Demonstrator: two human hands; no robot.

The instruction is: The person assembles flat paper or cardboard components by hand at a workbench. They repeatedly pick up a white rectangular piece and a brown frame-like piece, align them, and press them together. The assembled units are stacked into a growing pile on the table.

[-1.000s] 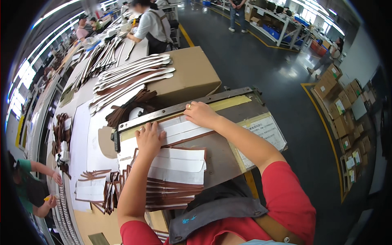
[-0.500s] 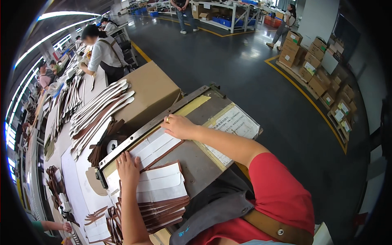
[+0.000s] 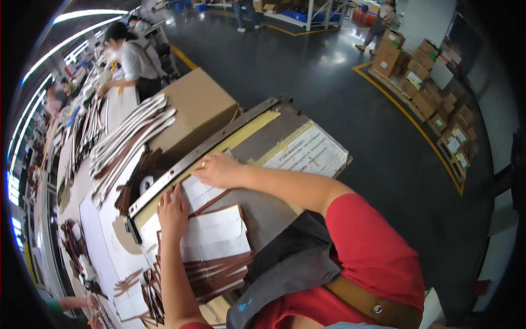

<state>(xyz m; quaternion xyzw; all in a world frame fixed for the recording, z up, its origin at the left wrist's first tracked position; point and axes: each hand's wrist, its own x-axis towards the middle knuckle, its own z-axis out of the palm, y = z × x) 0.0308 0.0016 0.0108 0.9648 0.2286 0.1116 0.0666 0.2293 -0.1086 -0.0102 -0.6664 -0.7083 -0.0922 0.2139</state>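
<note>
A white panel with brown edges [image 3: 200,193] lies flat on a grey cutting board [image 3: 257,200], along the metal bar [image 3: 219,137] at the board's far side. My left hand [image 3: 173,213] rests on the panel's left end with fingers stretched toward the bar. Over its right part lies my right hand [image 3: 218,169], fingers extended, a ring on one of them; it hides some of the panel. Closer to my body, a stack of similar white, brown-edged panels [image 3: 215,238] sits fanned out beside my left forearm.
A large cardboard box [image 3: 200,107] stands beyond the bar. Bundles of white and brown strips [image 3: 129,140] cover the worktable to the left. A printed sheet [image 3: 307,153] is taped on the board. Co-workers are at the far left; stacked cartons [image 3: 427,104] stand at right.
My right hand has slid left along the panel, closer to my left hand. The left hand stays at the panel's left end. The whole view has shifted slightly.
</note>
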